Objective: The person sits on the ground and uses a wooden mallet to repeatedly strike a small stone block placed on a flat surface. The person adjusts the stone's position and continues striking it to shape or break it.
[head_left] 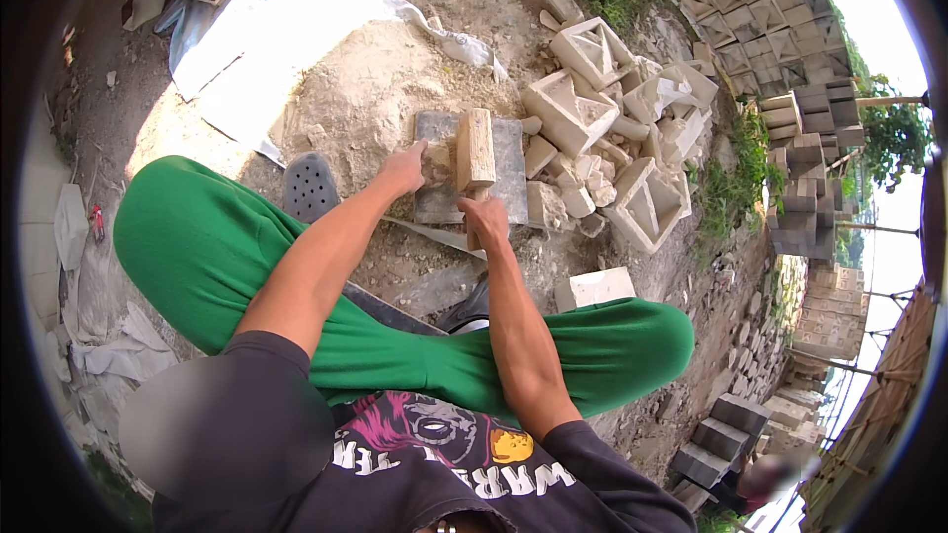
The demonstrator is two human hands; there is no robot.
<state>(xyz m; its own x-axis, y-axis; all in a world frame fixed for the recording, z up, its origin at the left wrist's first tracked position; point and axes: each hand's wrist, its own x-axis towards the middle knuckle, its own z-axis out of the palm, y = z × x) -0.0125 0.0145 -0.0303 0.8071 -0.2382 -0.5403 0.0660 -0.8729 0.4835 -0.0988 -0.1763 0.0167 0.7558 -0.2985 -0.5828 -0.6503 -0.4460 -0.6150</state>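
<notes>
In my right hand [484, 221] is the short handle of a wooden mallet [476, 150], fingers wrapped round it. The mallet's thick block head points away from me, over a dark flat plate [511, 178] on the ground. My left hand [400, 171] is at the plate's left edge, fingers curled in and one fingertip pointing up and forward. What it holds, if anything, is hidden. Pale crumbs and powder [360, 104] lie beyond the plate and left of it. Right beside the plate is a heap of broken pale blocks [573, 118].
My green-trousered knees spread on both sides, with a grey clog [311, 188] near my left arm. A pale block [594, 289] rests by my right knee. White sheeting [267, 49] covers ground ahead. Stacked hollow blocks [750, 0] stand far right; another person [736, 494] is at lower right.
</notes>
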